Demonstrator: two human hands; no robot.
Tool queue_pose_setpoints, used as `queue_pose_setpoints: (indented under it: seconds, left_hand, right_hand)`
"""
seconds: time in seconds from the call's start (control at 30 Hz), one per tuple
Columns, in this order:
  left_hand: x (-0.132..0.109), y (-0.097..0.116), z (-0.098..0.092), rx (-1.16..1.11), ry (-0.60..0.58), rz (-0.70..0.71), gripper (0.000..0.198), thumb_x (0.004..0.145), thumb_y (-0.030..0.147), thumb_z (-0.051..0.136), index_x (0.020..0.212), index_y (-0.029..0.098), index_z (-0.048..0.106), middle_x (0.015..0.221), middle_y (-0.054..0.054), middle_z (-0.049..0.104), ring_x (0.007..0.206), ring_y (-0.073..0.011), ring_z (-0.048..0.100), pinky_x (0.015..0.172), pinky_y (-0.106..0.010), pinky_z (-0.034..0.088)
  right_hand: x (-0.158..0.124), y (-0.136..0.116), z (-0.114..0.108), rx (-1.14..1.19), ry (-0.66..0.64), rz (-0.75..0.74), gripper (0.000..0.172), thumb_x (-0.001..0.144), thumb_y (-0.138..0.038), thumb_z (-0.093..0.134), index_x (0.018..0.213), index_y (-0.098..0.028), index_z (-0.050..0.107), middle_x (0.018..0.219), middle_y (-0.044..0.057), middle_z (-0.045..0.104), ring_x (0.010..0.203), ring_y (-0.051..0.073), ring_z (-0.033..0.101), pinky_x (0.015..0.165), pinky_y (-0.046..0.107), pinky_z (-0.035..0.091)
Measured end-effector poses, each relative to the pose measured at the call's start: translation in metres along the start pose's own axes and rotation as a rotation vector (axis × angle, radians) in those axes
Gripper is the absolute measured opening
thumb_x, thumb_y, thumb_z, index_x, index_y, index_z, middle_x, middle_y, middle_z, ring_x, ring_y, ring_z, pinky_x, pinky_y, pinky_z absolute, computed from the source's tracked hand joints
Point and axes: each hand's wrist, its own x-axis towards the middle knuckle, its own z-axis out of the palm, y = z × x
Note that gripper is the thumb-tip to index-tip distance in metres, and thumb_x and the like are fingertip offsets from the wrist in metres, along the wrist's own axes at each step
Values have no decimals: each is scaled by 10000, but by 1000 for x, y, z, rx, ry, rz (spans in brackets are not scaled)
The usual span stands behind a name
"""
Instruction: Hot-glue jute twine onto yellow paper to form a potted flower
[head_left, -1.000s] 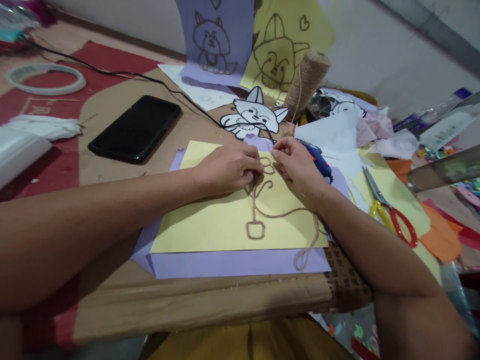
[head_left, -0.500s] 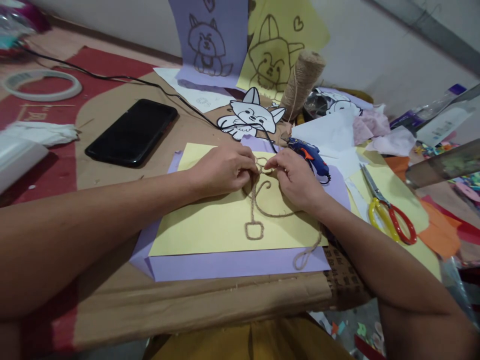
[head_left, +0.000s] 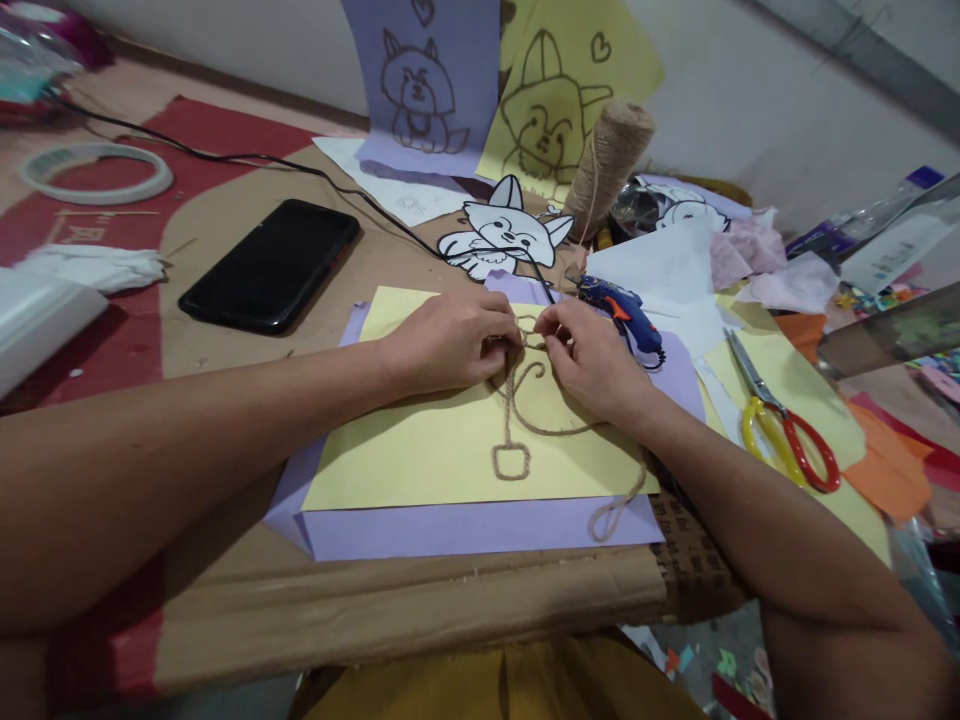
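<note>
My left hand and my right hand meet over a yellow sheet that lies on a purple sheet. Both hands are closed in a pinch on brown jute twine laid on the yellow sheet in curls, with a small square loop at its lower end. More twine trails off under my right wrist to a loop near the purple sheet's front edge. A blue glue gun lies just behind my right hand.
A black phone, a tape ring and a black cable lie at the left. A twine spool, a fox cut-out and drawn sheets stand behind. Scissors and paper scraps lie at the right.
My right hand has moved left and down, closer to my left hand, onto the twine curls. The glue gun behind it now shows more fully.
</note>
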Motion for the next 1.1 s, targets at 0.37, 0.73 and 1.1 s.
queue_pose_setpoints:
  seconds: [0.37, 0.73, 1.1]
  left_hand:
    - [2, 3, -4, -58, -31, -89, 156, 833, 196, 636, 939, 159, 745, 954, -84, 717, 859, -193, 641, 737, -280, 484]
    - [6, -11, 5, -137, 12, 69, 303, 908, 99, 548, 1098, 182, 769, 1118, -112, 739, 1040, -207, 664, 954, -349, 517]
    - [8, -14, 5, -172, -62, 48, 297, 890, 105, 539, 1065, 173, 768, 1136, -109, 718, 1055, -204, 654, 975, -333, 494]
  right_hand:
    - [-7, -21, -34, 104, 88, 140, 174, 878, -261, 693, 755, -227, 575, 738, -9, 637, 680, 154, 536, 652, 311, 399]
    - [-46, -42, -44, -59, -337, -75, 47, 941, -213, 618, 954, -224, 662, 1040, 89, 694, 1005, 250, 616, 861, 380, 477]
    - [-40, -33, -39, -27, -182, 110, 70, 919, -185, 599, 857, -212, 582, 834, 31, 659, 765, 174, 579, 684, 309, 424]
